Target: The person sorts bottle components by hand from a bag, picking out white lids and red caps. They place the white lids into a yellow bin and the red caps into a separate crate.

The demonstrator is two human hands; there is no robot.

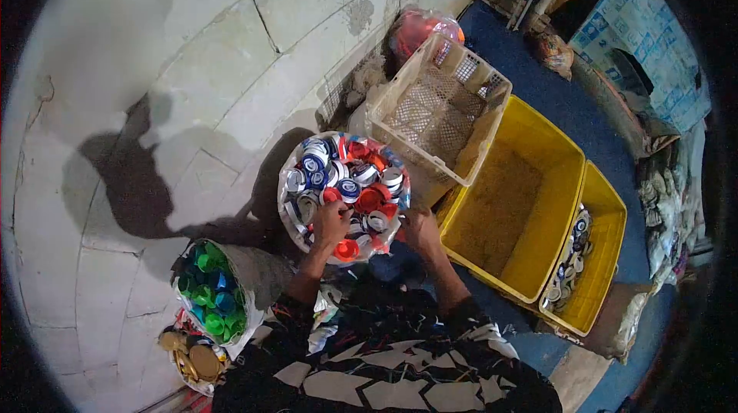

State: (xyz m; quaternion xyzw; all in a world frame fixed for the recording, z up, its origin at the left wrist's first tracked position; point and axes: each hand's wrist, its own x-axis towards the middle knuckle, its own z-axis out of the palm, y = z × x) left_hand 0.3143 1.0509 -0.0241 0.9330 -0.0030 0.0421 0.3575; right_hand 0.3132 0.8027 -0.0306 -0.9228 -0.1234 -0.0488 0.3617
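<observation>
A round sack [286,213] stands in front of me, heaped with white, blue and red plastic caps [350,190]. Over its near left part is my left hand [330,227], its fingers closed at a red cap [330,195]. My right hand [421,230] is at the sack's right edge, fingers curled together on the rim; part of its grip is hidden. Left of me leans a sack [265,271] of green and blue caps [211,290]. Below that, gold-coloured lids [201,361] lie in another bag.
A pale plastic crate [438,106] stands beyond the sack. Right of it are a large yellow bin [503,190] and a narrower yellow bin [607,236] with caps inside. A block wall [200,82] rises on the left. Filled bags [669,190] line the far right.
</observation>
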